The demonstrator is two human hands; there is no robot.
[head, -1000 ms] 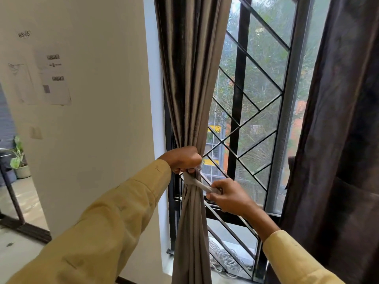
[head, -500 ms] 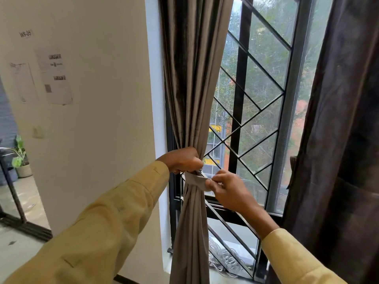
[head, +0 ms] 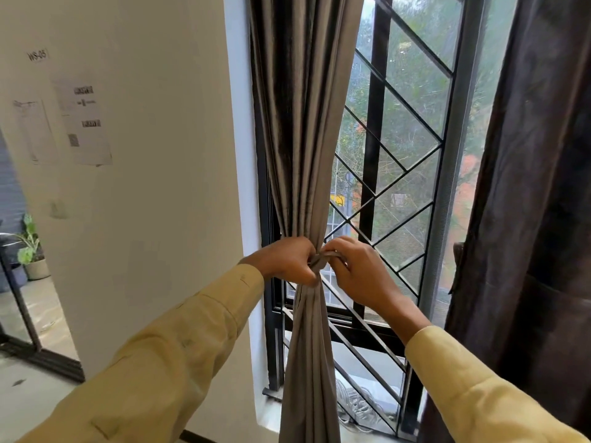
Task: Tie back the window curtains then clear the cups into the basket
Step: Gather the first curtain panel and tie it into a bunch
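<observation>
Now | left hand (head: 284, 262), right hand (head: 358, 273) pinch tie-back (head: 323, 258) | curtain (head: 303, 155) bunched

Our right hand (head: 358, 276) has come in from where it was pulling the tie-back strap (head: 327, 258) out taut toward the window grille; it now sits right against our left hand (head: 284, 262) at the gathered grey curtain (head: 303, 174). The strap, earlier stretched straight between the hands, is now a short bunched loop pinched between our fingers at the curtain's waist.
</observation>
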